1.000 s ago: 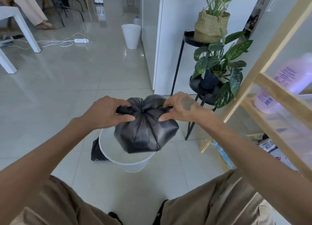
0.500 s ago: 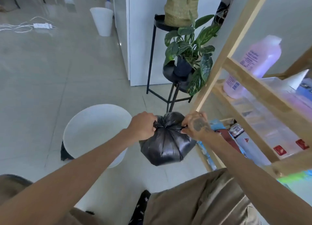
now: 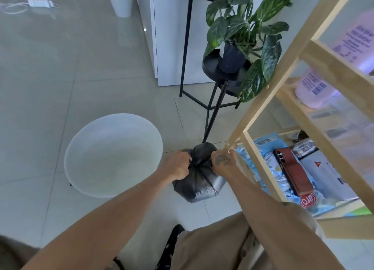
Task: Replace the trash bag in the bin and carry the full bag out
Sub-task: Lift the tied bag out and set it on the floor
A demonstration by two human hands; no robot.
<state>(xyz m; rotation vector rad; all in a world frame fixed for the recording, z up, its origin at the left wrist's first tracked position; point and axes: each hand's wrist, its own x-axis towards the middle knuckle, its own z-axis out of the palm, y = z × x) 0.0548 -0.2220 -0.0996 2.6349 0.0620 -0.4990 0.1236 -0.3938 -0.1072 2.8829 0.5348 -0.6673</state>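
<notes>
A full black trash bag rests low on the tiled floor, just right of the white round bin. The bin stands bare inside, with no liner visible. My left hand grips the gathered neck of the bag from the left. My right hand grips it from the right. Both fists are closed tight on the twisted plastic at the bag's top.
A wooden shelf unit with packets and a pink bottle stands close on the right. A black plant stand with a leafy potted plant is right behind the bag. A second white bin and a power strip lie farther back.
The bag has moved from above the bin to the right and down to the floor beside the shelf. Both hands have kept their hold on its neck.
</notes>
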